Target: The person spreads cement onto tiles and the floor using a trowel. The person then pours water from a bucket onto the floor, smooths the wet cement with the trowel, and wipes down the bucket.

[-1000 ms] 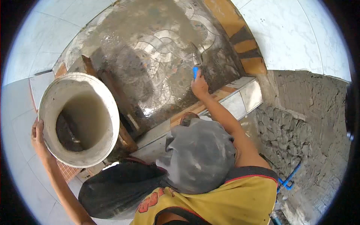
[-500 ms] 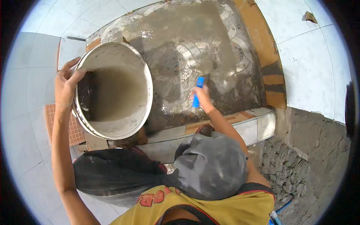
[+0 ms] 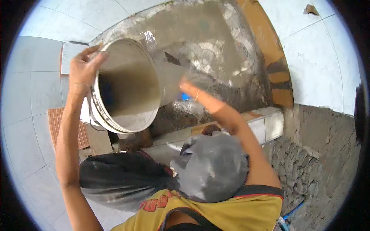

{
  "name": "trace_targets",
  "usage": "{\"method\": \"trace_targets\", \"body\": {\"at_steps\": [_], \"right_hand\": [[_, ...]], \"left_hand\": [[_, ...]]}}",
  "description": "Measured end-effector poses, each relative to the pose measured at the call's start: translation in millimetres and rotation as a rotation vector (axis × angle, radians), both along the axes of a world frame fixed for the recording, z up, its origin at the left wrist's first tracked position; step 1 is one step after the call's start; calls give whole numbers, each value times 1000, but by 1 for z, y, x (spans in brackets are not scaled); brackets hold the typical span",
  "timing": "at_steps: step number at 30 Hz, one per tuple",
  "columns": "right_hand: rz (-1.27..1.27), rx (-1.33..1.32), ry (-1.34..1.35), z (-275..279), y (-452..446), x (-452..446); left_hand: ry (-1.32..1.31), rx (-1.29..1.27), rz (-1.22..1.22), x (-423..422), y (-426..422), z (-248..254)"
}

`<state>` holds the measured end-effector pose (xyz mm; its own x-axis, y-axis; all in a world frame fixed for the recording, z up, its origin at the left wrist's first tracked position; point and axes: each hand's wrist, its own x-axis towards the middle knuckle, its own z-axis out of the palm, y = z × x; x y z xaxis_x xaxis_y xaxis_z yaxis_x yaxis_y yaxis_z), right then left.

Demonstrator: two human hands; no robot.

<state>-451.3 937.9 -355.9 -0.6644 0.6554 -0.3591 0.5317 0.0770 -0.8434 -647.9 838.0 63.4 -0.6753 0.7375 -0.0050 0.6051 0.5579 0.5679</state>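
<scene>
A white bucket point(image 3: 127, 124) with murky grey-brown water inside tilts to the right. My left hand point(image 3: 85, 69) grips its upper left rim. Right of the bucket, my right hand point(image 3: 188, 86) is closed and blurred by motion. It holds a trowel by its blue handle point(image 3: 185, 96), low over the wet patterned floor point(image 3: 185, 30); the blade is smeared and hard to make out. A greyish blur lies between the bucket's mouth and my right hand.
A tiled ledge point(image 3: 274, 125) runs in front of my knees. Rough wet mortar point(image 3: 296, 165) and a blue pipe point(image 3: 293, 211) lie at the right. An orange tile point(image 3: 63, 121) is at the left. White tiles point(image 3: 316, 57) border the floor.
The bucket has moved up and right from its place a second ago and tips further. My left hand has gone from its left side to its upper rim. My right hand has swung left toward the bucket.
</scene>
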Motion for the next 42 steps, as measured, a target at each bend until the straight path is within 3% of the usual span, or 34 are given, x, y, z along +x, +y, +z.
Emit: {"method": "trace_targets", "body": {"at_steps": [3,4,6,8,11,14,17,20,23,27,31,34,39,42], "right_hand": [[125,335,-250,22,37,59],[248,265,-381,59,57,83],[349,366,-570,72,90,121],[253,342,-564,74,108,154],[302,459,-556,84,111,184],[710,329,-447,63,98,198],[1019,241,-554,62,58,201],[928,282,-525,43,64,219],[528,462,-499,33,98,229],[528,442,-522,76,87,200],[1004,263,-659,86,16,156],[1017,288,-424,65,1,122],[697,378,-358,63,54,41],[563,408,-287,17,34,26]], "left_hand": [[-66,107,31,-32,-23,-13],[-96,160,54,-30,-28,-11],[-205,193,85,-41,-47,-11],[-160,186,84,-44,-56,-10],[-167,167,78,-48,-58,-9],[-193,158,101,-54,-61,-8],[-271,202,109,-75,-75,-7],[-214,188,169,-72,-85,-4],[-216,178,186,-70,-88,-2],[-268,223,187,-76,-85,-4],[-273,251,216,-66,-80,2],[-347,252,205,-70,-84,0],[-307,266,235,-62,-83,3],[-294,254,242,-57,-81,7]]}}
